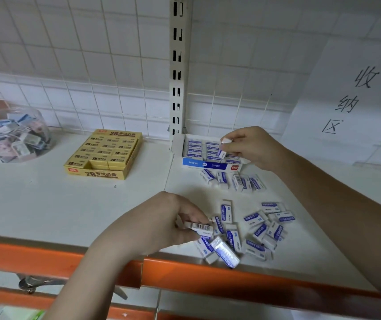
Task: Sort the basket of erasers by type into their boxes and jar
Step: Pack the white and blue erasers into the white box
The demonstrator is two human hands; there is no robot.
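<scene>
Head view: white shelf (46, 204) with an orange front edge, wire grid wall behind. Right hand (251, 146) pinches one white eraser (226, 141) between thumb and fingertips, held right over the back corner of the blue-and-white box (208, 166); looks like it is being slotted into the rows already packed there. Left hand (161, 225) is curled round another eraser, barcode side up (199, 228), low at the shelf's front edge, probably staged as the next one in. Both grips are closed on an eraser, neither spread. Loose pile of blue-label erasers (254, 227) lies just right of the left hand, near the front so it is easy to reach. A short row of five or so (231, 180) lies just in front of the box, likely lined up for loading. Yellow box (104, 155) sits left of the blue one, nearly full, one gap at its front. Clear jar (11, 135) at far left holds mixed small erasers. Paper sign (355, 100) with handwriting hangs at right. No basket in view. Judging by the pile, the blue type is partway sorted
</scene>
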